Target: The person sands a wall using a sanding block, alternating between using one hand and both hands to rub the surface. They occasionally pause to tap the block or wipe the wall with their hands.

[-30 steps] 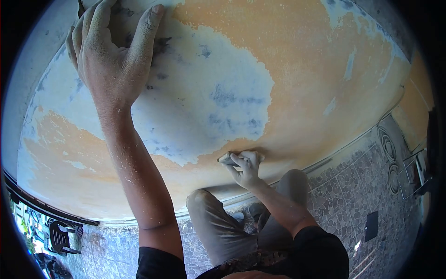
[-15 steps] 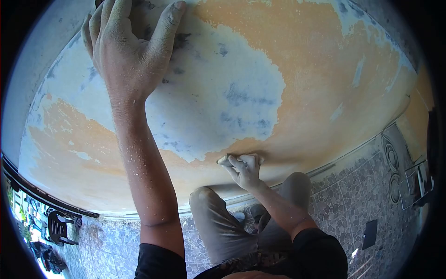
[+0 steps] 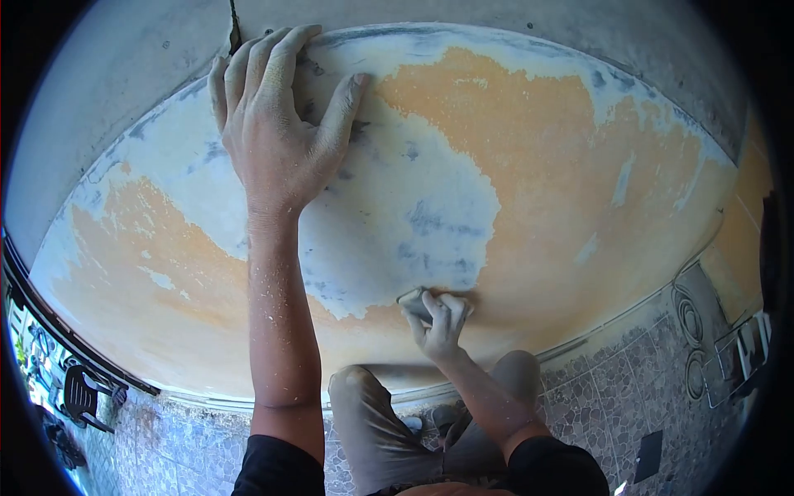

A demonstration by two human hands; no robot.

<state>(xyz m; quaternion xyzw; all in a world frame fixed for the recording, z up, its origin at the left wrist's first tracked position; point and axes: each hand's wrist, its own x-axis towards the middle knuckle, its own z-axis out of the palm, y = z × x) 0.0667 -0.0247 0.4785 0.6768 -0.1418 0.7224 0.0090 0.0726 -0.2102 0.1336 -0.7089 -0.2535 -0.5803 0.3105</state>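
Note:
My left hand lies flat on the wall, fingers spread, high up beside a dark crack. It holds nothing. My right hand is lower, gripping a small grey sanding block pressed against the wall where the orange paint meets a scraped white and grey patch. Pale dust covers both forearms. My bent knees in grey trousers show just below the right hand.
A stone-patterned floor runs along the wall's base. A black plastic chair stands far left outdoors. Coiled hoses or cables and a dark flat object lie on the floor at right.
The view has tilted, so both hands sit lower in the picture. My right hand has slid the sanding block slightly along the paint edge. My left hand stays planted on the wall.

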